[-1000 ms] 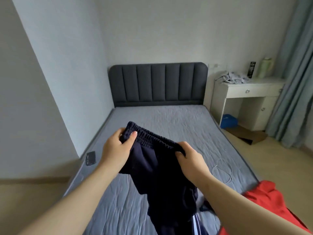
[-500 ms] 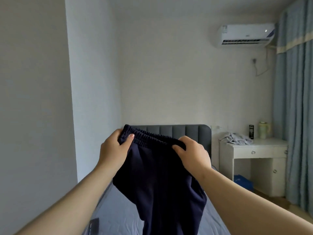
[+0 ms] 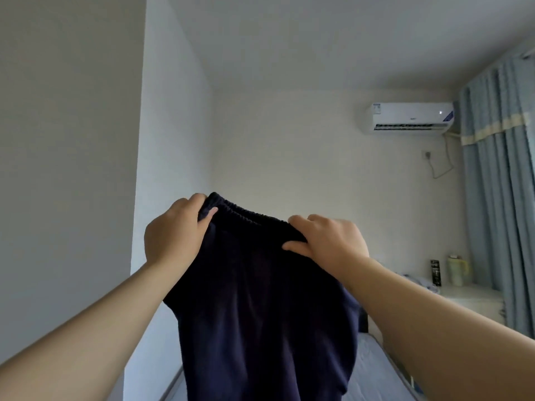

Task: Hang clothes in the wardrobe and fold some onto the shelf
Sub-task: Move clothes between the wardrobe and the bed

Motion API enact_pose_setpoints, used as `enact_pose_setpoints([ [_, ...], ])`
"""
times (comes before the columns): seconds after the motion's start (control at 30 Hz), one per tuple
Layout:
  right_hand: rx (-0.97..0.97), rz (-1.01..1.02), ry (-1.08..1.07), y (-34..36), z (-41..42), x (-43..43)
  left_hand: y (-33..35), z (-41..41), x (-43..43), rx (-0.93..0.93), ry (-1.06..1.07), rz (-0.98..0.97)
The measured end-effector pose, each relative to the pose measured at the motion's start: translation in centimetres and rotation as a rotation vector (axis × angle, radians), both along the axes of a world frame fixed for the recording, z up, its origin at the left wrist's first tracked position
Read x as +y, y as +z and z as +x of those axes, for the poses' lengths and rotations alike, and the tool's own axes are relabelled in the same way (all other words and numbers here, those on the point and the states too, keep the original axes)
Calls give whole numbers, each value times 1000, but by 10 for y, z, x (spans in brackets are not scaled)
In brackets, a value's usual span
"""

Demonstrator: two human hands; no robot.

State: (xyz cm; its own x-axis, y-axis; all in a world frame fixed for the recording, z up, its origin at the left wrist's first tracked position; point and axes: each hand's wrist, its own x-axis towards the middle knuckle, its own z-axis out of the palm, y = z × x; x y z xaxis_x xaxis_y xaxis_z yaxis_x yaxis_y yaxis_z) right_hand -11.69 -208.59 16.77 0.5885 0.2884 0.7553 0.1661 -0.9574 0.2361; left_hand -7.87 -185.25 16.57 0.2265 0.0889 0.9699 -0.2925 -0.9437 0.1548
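Dark navy trousers (image 3: 260,314) with an elastic waistband hang in front of me, held up high by the waistband. My left hand (image 3: 173,235) grips the waistband's left end, thumb over the front. My right hand (image 3: 327,241) grips the right end, fingers curled over the top edge. The legs drop out of the bottom of the view. No wardrobe or shelf is visible.
A grey bed (image 3: 373,369) lies below, mostly hidden by the trousers. At the right stands a white desk (image 3: 474,299) with a bottle and a jug. Blue curtains (image 3: 500,198) hang at the far right, an air conditioner (image 3: 411,118) high on the wall.
Both hands have lifted the trousers upward, still holding the waistband. My view has tilted up from the bed to the wall and ceiling.
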Motion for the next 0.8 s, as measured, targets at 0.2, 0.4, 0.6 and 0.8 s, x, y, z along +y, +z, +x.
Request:
enact_pose_setpoints([
  [0.2,-37,-61,-80,26,2,7,21,-2,7,-5,77,54],
  [0.4,-119,52,-245,38,3,11,47,-2,7,120,-136,-164],
  [0.6,-63,297,-156,50,3,8,61,-6,17,86,-454,-427],
  [0.8,-51,977,473,51,12,2,61,-2,22,227,-678,-516],
])
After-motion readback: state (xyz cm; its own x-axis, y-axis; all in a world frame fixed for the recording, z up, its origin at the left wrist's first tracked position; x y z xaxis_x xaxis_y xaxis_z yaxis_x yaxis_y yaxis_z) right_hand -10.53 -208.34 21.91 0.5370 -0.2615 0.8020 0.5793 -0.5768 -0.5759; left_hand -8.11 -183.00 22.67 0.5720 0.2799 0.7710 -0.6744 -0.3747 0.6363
